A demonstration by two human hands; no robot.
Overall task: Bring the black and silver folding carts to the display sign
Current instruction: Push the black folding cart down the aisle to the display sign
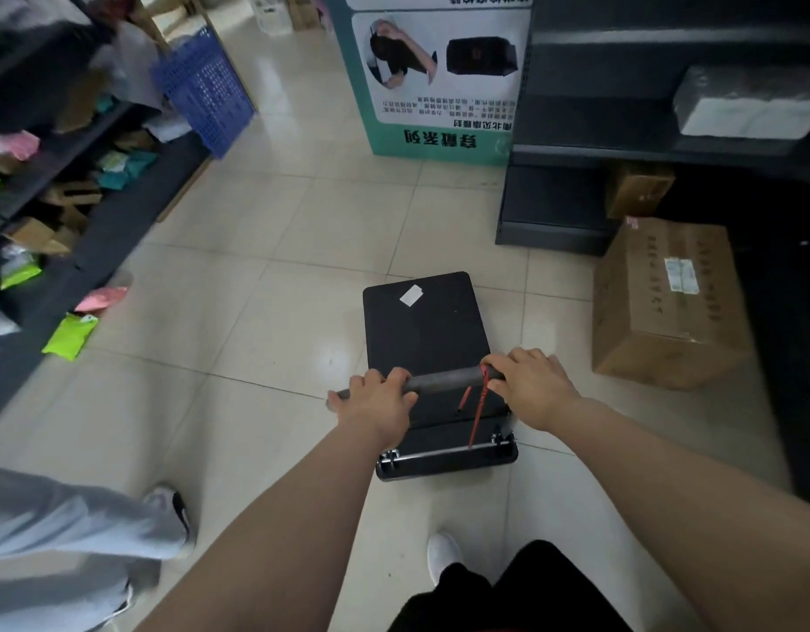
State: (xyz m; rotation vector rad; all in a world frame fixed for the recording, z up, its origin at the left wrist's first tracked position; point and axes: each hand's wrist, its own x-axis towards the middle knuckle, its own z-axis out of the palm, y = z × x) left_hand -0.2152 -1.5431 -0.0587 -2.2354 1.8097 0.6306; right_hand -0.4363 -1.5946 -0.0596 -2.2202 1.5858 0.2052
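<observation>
Display sign (433,75) top cut off; shelves (52,143) blurred.

Glossy cream tiled floor (266,275); dark metal shelving (622,130) right, cluttered dark shelves (52,175) left; brown cardboard box (667,303) on floor

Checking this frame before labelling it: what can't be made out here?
Head view:
- Black cart: wheels hidden under its deck.
- Silver cart: not in view.
- Display sign: top cut off by the frame edge.
- Left shelves: goods blurred.
- Left hand and right hand: fingers hidden behind the handle.
</observation>
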